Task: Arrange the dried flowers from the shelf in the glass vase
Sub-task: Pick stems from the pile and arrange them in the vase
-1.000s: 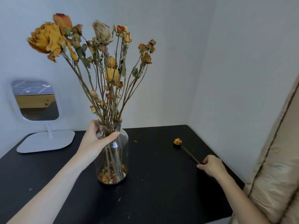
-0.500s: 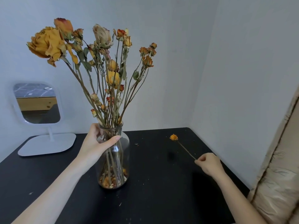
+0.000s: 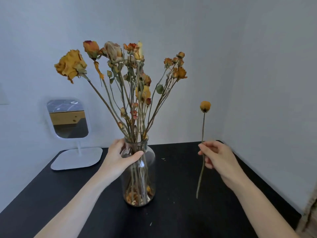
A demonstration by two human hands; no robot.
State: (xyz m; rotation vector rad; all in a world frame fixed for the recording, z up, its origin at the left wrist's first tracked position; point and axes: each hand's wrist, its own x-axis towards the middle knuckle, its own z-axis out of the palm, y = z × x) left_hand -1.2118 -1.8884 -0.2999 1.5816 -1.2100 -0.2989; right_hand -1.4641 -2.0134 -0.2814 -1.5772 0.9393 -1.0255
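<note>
The glass vase of dried flowers stands on my black table; my left hand wraps its neck, my right hand pinches one yellow flower stem upright.

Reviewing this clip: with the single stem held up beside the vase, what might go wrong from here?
1. The glass vase neck is already crowded with dried flowers; pushing the ball-headed stem in may snap brittle stems or shed more petals.
2. The right hand pinches the thin stem mid-length, so the lower end could bend or miss the opening.
3. The left hand grips only the neck; a sideways push might tip the vase.
</note>
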